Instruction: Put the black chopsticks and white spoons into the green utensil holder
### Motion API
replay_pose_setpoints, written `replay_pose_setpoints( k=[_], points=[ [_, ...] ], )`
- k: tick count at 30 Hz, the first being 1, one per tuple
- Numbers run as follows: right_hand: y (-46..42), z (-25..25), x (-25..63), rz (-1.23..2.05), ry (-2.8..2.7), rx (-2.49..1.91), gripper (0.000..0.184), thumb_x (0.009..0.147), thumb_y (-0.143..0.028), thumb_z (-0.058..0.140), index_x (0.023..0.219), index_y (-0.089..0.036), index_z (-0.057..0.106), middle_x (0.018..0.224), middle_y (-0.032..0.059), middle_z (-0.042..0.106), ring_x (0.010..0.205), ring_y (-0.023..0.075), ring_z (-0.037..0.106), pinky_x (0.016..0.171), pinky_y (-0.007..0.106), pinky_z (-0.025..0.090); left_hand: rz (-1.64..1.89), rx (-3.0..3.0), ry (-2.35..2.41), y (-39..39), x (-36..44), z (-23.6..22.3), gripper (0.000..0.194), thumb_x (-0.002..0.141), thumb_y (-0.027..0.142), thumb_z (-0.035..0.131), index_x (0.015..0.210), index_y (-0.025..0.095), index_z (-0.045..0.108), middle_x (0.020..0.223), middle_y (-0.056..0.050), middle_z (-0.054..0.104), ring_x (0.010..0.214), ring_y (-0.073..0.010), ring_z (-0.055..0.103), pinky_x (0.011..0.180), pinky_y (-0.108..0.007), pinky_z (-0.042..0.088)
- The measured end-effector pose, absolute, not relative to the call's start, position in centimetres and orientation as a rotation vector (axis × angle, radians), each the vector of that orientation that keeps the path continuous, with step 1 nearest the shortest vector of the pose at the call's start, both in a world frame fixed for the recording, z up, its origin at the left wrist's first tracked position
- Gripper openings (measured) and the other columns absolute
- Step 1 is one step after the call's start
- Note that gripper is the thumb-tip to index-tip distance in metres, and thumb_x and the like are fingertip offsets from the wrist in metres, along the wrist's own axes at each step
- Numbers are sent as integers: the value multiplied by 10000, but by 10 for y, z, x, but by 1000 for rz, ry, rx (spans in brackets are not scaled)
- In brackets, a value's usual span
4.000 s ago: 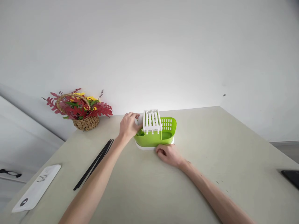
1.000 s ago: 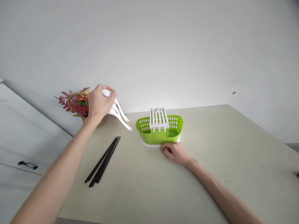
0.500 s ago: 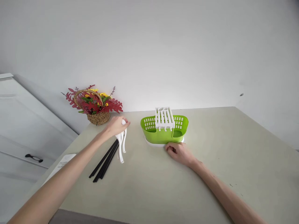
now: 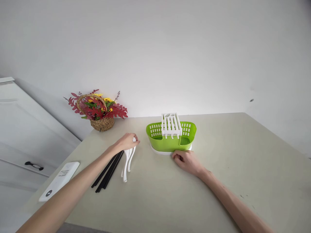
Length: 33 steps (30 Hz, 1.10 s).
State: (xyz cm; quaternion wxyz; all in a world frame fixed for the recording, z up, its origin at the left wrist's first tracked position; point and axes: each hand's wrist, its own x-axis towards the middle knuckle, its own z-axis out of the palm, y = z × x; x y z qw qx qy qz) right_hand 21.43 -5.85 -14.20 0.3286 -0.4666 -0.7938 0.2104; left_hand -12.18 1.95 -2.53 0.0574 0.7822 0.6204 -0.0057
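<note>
My left hand [image 4: 128,141] is closed around the bowl ends of several white spoons [image 4: 125,165], left of the green basket. Their curved handles hang toward the front of the table; whether they touch it I cannot tell. Beside the spoons, several black chopsticks [image 4: 109,172] lie in a loose bundle, their far ends by my left hand and wrist. My right hand [image 4: 186,160] rests on the table with its fingers curled, against the front of the white base [image 4: 161,152] under the green basket [image 4: 159,144]. A white slotted rack [image 4: 171,132] with small hooks sits across the basket's middle.
At the back left stands a wicker basket [image 4: 103,125] of red leaves and yellow flowers. A flat white box [image 4: 59,181] lies at the table's left edge, partly behind my left forearm. White cabinet fronts [image 4: 29,129] stand to the left, and a wall borders the table's back.
My left hand, with the spoons in it, has come nearer to me and slightly right. More of the white box shows. My right hand stays by the basket's base.
</note>
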Motion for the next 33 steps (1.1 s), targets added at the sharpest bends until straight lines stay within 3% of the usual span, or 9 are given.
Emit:
replay_pose_setpoints(
  k=[10, 17, 24, 33],
  points=[
    [-60, -136, 217, 574, -2092, -1254, 212, 870, -196, 534, 862, -251, 738, 730, -22, 710, 600, 127, 557, 671, 257, 425, -98, 2385, 1854, 15, -113, -35, 324, 916, 460, 560, 966, 205, 752, 904, -98, 790, 900, -269, 752, 811, -317, 529],
    [-60, -138, 217, 571, -2085, -1239, 215, 867, -199, 533, 862, -252, 742, 707, -18, 702, 600, 136, 550, 665, 260, 430, -132, 2392, 1867, 9, -100, -41, 398, 962, 518, 483, 989, 210, 734, 924, -95, 797, 894, -256, 751, 754, -307, 523],
    [-59, -141, 218, 563, -2092, -1239, 215, 876, -207, 532, 867, -251, 742, 713, -18, 706, 594, 131, 551, 659, 261, 427, -205, 2429, 1943, 3, -92, -45, 467, 983, 588, 435, 1108, 215, 687, 1007, -113, 790, 923, -285, 750, 776, -340, 525],
    [-60, -139, 217, 562, -2096, -1249, 213, 875, -206, 532, 868, -255, 739, 726, -24, 711, 588, 124, 547, 646, 256, 413, -378, 2572, 1952, -9, -77, -46, 375, 1000, 415, 464, 1199, 141, 625, 1097, -227, 735, 1028, -388, 721, 839, -445, 504]
  ],
)
